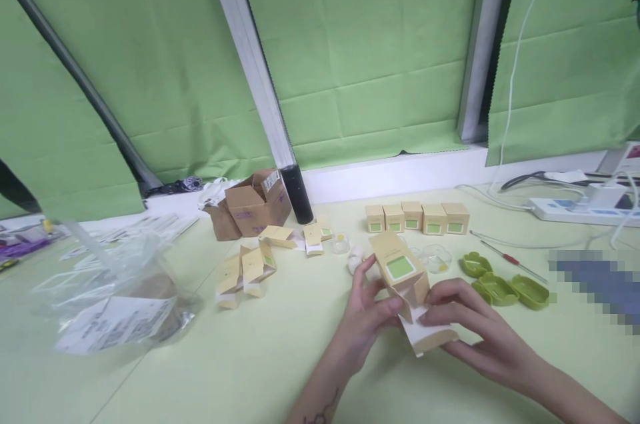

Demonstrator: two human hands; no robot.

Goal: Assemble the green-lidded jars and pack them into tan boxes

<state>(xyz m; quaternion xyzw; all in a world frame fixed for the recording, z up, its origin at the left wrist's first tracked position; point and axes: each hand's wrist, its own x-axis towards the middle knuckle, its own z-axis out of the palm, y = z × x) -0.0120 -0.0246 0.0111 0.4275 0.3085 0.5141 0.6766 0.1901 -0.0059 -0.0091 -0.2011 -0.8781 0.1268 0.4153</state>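
Cardboard carton (406, 287) held open-ended

Left hand (367, 312) and right hand (480, 331) both grip it above a pale green tabletop (225, 364). Beyond, five small cartons (413, 217) stand in a row near the white windowsill (350, 183); green blinds (370, 44) hang above, parted by grey window frames (250, 51).

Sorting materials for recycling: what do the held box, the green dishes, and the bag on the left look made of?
Held box: thin card, matte tan outside, whitish inside; creased, folded flaps show it.
Green dishes: probably molded plastic, slightly glossy; smooth rounded rims, but glazed ceramic is possible.
Bag: likely clear plastic film, shiny; wrinkled and see-through.
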